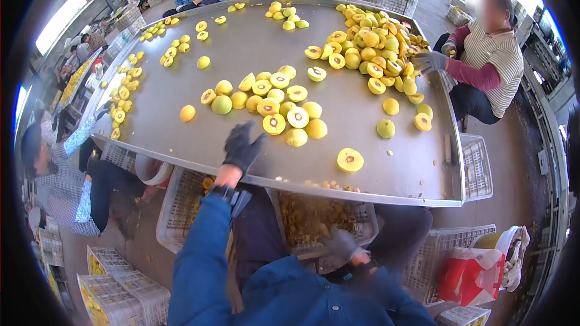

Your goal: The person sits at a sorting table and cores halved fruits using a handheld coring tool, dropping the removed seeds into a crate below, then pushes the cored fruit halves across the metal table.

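Observation:
My left hand [243, 147], in a dark glove, reaches over the metal table's near edge. Its fingers are spread, with nothing held in them. Just beyond it lies a cluster of halved yellow peaches [273, 124], several with brown pits or hollows showing. My right hand [341, 244], in a grey glove, is below the table edge, over a crate of brown pits and scraps [314, 217]. It is slightly blurred, with the fingers curled around something brownish that I cannot make out. One peach half [350, 160] lies cut side up near the table's front.
The metal table [211, 139] has a raised rim. A large peach pile [374, 42] lies at the far right beside a gloved co-worker [492, 54]. Other people sit left and across. Crates [175, 217] and a red-and-white bag [471, 274] flank my legs.

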Demonstrator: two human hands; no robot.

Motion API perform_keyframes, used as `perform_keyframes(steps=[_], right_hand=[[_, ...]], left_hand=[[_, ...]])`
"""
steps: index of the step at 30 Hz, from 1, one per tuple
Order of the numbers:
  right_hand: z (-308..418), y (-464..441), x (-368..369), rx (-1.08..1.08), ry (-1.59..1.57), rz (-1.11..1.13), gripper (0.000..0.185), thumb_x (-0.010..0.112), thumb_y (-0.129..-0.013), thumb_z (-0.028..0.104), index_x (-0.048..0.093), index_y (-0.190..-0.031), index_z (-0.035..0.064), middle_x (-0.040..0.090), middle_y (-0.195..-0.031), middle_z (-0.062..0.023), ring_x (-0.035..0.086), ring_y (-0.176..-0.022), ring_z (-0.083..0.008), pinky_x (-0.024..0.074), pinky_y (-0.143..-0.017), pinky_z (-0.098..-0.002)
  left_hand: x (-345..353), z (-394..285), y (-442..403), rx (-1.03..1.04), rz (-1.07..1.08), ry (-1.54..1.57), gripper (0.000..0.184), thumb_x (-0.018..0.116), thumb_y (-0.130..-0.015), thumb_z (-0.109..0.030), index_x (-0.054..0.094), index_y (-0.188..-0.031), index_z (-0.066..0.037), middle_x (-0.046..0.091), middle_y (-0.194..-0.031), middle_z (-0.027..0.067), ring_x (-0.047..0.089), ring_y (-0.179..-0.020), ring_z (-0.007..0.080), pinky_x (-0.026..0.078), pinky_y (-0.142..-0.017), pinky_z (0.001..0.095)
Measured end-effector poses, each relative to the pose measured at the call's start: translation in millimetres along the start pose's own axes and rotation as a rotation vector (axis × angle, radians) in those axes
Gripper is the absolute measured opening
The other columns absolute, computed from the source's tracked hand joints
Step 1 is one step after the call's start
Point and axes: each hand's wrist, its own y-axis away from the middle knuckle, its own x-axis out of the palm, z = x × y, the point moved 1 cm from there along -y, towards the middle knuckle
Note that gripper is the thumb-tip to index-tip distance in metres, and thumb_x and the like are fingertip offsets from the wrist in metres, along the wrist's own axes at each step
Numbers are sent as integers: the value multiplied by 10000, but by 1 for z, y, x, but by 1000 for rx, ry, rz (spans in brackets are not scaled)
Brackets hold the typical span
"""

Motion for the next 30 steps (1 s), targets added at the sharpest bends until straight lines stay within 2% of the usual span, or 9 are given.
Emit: perform_keyframes(steps=[8, 11, 13, 16, 17, 20, 23, 25, 30], right_hand=[[16, 19, -31, -232, 88, -26, 340, 634, -931, 328, 584, -1040, 9, 658, -772, -266, 659, -746, -456, 526, -621, -496], [77, 12, -102, -93, -494, -324, 333, 638, -938, 259, 577, -1125, -10, 661, -795, -270, 648, -790, -478, 534, -633, -459], [106, 3, -133, -78, -808, -353, 403, 653, -936, 226, 548, -1207, -54, 685, -967, -204, 680, -889, -255, 508, -786, -370], [131, -6, -138, -109, -930, -299, 401, 657, -933, 234, 565, -1181, -67, 672, -989, -123, 612, -889, -181, 493, -823, -326], [135, -2, -133, -84, -1028, -261, 317, 650, -938, 250, 585, -1098, -16, 626, -867, -70, 565, -709, -131, 455, -649, -281], [160, 18, -127, 45, -1439, -162, 196, 635, -948, 259, 602, -953, 66, 562, -708, -11, 467, -438, -69, 362, -395, -233], [177, 26, -125, -51, -1266, -292, 257, 622, -956, 249, 609, -1057, 14, 596, -701, -38, 517, -490, -100, 411, -449, -256], [143, 17, -98, -404, -745, -620, 290, 660, -924, 242, 588, -1101, 25, 616, -643, -107, 635, -539, -258, 491, -501, -374], [150, 59, -121, -335, -180, -560, 259, 715, -850, 215, 562, -1020, 93, 642, -696, -163, 647, -641, -388, 506, -541, -452]], left_hand=[[41, -30, -44, 70, 341, 124, 719, 724, -819, -446, 488, -1398, -92, 595, -1269, 209, 557, -1175, 404, 451, -988, 506], [-2, -55, -9, 408, 296, 313, 691, 809, -764, -342, 531, -1341, -82, 640, -1132, 208, 622, -1027, 407, 521, -869, 467], [-42, -90, 20, 570, 426, 416, 756, 830, -747, -316, 504, -1379, -62, 637, -1143, 185, 638, -1018, 384, 529, -877, 464], [-94, -146, 55, 653, 661, 429, 782, 790, -785, -315, 459, -1440, -43, 585, -1289, 200, 552, -1215, 363, 441, -1042, 431], [-123, -167, 61, 673, 539, 535, 723, 772, -805, -273, 472, -1421, -43, 582, -1306, 199, 565, -1212, 354, 457, -1028, 433], [-90, -165, 103, 501, 163, 582, 594, 725, -858, -199, 500, -1376, -13, 595, -1301, 198, 596, -1191, 330, 486, -1000, 414], [-101, -181, 127, 336, -172, 573, 484, 683, -907, -161, 531, -1325, 29, 618, -1258, 187, 617, -1153, 295, 502, -975, 375], [-99, -194, 130, -48, 10, 986, 442, 463, -1051, -225, 447, -1381, 68, 600, -1288, 161, 593, -1119, 234, 466, -990, 351], [-104, -209, 136, -370, 70, 1343, 433, 422, -1058, -277, 495, -1314, 64, 622, -1224, 155, 605, -1071, 228, 479, -962, 350]])
